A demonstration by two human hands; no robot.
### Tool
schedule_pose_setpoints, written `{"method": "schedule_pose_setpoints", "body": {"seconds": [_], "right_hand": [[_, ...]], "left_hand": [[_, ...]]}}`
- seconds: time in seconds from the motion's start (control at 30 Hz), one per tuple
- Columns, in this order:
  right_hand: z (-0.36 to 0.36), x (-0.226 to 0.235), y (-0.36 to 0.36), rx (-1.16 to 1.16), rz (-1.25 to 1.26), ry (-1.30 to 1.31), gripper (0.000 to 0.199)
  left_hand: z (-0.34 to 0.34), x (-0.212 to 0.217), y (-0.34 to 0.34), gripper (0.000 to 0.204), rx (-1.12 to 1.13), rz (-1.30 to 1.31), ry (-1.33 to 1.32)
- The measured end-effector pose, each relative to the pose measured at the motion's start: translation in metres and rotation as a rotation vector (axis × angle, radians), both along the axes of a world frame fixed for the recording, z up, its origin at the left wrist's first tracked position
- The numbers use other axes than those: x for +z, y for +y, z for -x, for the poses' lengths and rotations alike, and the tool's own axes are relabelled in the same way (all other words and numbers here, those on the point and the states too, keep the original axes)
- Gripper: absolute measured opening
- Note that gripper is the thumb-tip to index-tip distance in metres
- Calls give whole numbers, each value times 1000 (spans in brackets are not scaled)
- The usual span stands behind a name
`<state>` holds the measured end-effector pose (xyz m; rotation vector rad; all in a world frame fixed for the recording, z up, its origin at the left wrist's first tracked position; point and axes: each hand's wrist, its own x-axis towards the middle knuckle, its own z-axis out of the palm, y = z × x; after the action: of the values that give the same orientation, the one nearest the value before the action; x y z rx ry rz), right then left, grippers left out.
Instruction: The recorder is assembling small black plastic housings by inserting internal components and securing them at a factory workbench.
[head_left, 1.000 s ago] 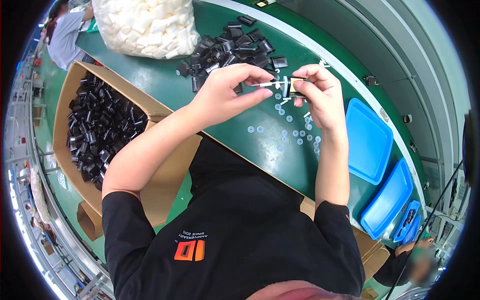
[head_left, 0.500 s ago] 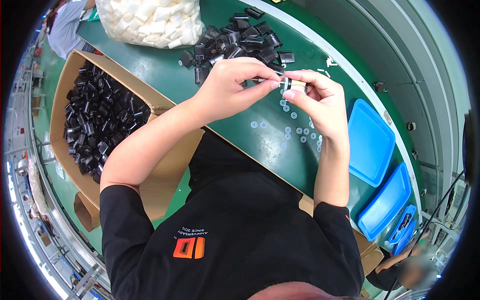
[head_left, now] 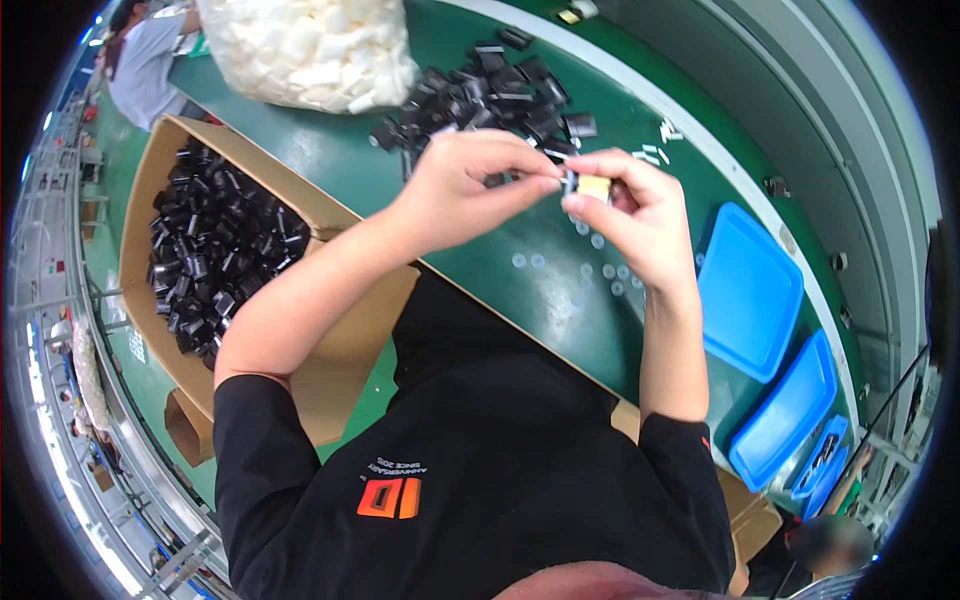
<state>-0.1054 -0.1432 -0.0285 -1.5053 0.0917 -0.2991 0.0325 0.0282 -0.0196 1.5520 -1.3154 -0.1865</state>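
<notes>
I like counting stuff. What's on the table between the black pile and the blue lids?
In the head view, a few small white pieces lie between the black pile and the blue lids.

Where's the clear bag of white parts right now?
Head view, top left of centre: the clear bag of white parts sits on the green table, left of the loose black parts pile.

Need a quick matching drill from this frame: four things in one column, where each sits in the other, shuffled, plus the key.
Things:
1. cardboard box
2. clear bag
3. blue lids
4. small washers

Places or states:
A. lying loose on the green table below the hands
B. at the person's left, full of black parts
C. stacked at the person's right
D. at the far table edge, full of white pieces

Pairs: 1-B, 2-D, 3-C, 4-A
</notes>
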Motion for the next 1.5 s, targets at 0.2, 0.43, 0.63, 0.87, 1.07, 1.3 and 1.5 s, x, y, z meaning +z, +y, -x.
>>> {"method": "schedule_pose_setpoints", "body": {"seconds": [0.2, 0.43, 0.63, 0.87, 1.07, 1.3, 1.5], "right_hand": [[13, -5, 1, -72, -148, -23, 39], [4, 26, 2, 32, -225, -80, 44], [-18, 17, 1, 106, -314, -171, 42], [-14, 8, 0, 121, -209, -174, 37], [-8, 11, 5, 138, -233, -133, 31], [-10, 9, 10, 0, -173, -165, 38], [-11, 12, 17, -93, -112, -166, 31]], "left_hand": [[13, 1, 1, 20, -73, -60, 118], [10, 7, 3, 12, -45, 49, 486], [-3, 16, 4, 20, -77, 140, 296], [-7, 5, 3, 27, -217, 122, 507], [-3, -1, 5, 26, -237, 33, 437], [-2, -9, 0, 30, -189, 134, 581], [-6, -12, 0, 29, -153, 209, 612]]}}
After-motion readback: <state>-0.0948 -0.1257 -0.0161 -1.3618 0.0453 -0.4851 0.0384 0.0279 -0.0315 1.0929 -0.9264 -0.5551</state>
